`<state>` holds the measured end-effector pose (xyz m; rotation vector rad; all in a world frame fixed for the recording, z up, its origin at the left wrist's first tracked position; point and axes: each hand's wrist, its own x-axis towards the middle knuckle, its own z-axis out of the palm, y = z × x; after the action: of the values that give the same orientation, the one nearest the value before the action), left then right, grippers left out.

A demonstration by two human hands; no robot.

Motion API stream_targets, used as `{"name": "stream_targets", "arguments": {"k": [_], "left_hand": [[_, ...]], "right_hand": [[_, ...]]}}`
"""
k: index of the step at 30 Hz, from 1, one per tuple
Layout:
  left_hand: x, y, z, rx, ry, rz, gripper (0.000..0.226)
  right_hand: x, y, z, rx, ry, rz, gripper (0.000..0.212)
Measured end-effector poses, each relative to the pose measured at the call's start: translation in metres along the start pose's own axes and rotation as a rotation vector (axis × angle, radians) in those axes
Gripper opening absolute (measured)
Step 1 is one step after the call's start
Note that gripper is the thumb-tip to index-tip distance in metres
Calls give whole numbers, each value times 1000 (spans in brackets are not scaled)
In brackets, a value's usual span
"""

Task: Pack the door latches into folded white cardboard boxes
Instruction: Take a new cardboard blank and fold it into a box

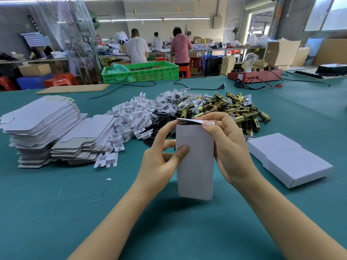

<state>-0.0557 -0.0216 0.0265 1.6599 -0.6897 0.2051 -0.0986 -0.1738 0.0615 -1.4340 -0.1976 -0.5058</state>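
Observation:
A white cardboard box (195,166) stands upright between both hands above the green table (56,194). My left hand (161,158) grips its left side, thumb on the front face. My right hand (227,147) holds the right side, its thumb and forefinger pinching the top flap. What is inside the box is hidden. Behind it lies a heap of brass door latches (234,109). Two closed white boxes (289,158) lie flat at the right.
Stacks of flat unfolded box blanks (43,128) sit at the left. White plastic inserts (131,117) and bagged small parts (169,102) are piled in the middle. A green crate (140,72), cables and a red device (255,76) lie further back. People work at far benches.

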Motion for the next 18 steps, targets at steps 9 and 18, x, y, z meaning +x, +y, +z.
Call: {"name": "stream_targets", "arguments": {"k": [9,18], "left_hand": [[-3,0,1,40,-8,59,51],[-5,-5,2,167,-8,165,59]], "right_hand": [[2,1,-1,26,37,8,19],[0,0,3,26,48,-28,16]]}}
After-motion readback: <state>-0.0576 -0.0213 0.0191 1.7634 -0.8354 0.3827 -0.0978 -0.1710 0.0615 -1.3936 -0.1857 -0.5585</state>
